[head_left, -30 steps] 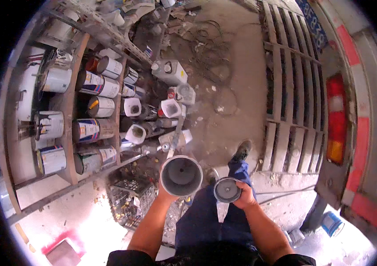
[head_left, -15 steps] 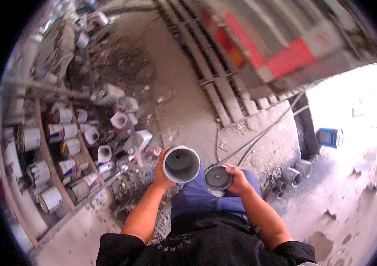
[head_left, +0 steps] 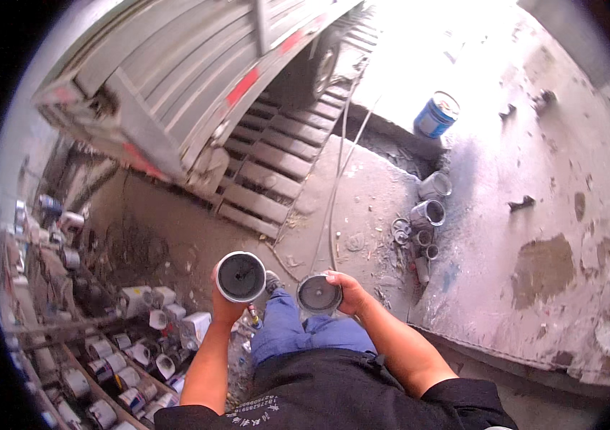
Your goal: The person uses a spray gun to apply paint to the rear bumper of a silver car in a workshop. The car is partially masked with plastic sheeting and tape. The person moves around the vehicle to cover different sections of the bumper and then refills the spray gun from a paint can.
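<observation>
Dirty floor [head_left: 183, 229] all around, with a grey truck body [head_left: 176, 79] upper left, slatted grating [head_left: 265, 183] beside it, and a blue bucket [head_left: 432, 119] upper right. Deep grey cup [head_left: 241, 276], mouth toward the camera, is gripped around its side by the left hand [head_left: 225, 307], left of the trousered legs. Shallower round dish [head_left: 319, 294], just right of the cup and apart from it, is clasped at the rim by the right hand [head_left: 349, 292].

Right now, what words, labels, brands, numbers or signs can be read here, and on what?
Black shirt: pale characters and digits, not copied here.
Blue bucket: pale markings, too blurred to read.
Shelved tins: labels too small to read.
Grey cup and shallow round part: none visible.
</observation>
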The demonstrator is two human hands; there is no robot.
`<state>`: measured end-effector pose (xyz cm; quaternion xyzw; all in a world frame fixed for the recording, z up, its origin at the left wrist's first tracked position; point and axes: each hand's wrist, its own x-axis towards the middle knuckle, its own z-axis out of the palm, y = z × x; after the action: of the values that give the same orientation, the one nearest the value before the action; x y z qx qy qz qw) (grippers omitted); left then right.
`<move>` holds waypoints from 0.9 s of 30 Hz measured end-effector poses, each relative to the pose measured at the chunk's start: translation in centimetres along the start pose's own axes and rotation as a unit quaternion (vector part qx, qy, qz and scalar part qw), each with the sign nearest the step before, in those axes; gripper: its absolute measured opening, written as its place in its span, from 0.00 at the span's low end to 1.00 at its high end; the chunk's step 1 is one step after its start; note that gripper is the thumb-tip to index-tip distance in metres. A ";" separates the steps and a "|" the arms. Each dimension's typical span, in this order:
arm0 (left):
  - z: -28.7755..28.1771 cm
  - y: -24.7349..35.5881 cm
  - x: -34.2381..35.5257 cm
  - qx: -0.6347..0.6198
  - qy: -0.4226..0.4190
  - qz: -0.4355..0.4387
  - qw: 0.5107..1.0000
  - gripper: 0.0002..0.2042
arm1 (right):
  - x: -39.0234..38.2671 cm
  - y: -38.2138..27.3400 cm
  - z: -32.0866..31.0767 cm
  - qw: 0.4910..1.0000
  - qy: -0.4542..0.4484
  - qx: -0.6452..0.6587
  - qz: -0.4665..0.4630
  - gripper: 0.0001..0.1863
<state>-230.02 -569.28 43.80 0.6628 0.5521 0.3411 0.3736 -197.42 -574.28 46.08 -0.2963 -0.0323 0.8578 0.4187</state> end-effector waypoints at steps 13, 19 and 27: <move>15.6 22.1 18.4 -0.039 -0.193 0.242 0.950 0.49 | -4.0 -11.7 -3.0 0.991 -0.056 0.024 -0.116 0.31; 25.0 25.4 29.0 -0.066 -0.260 0.218 0.938 0.45 | -1.1 -21.4 -6.5 0.991 -0.029 0.024 -0.132 0.30; 32.9 33.5 44.7 -0.172 -0.397 0.128 0.892 0.45 | 3.1 -38.0 -6.6 0.993 0.009 -0.016 -0.114 0.26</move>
<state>-178.54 -532.83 58.68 0.7334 0.2003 0.1839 0.6230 -168.80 -548.68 50.64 -0.3048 -0.0764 0.8013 0.5092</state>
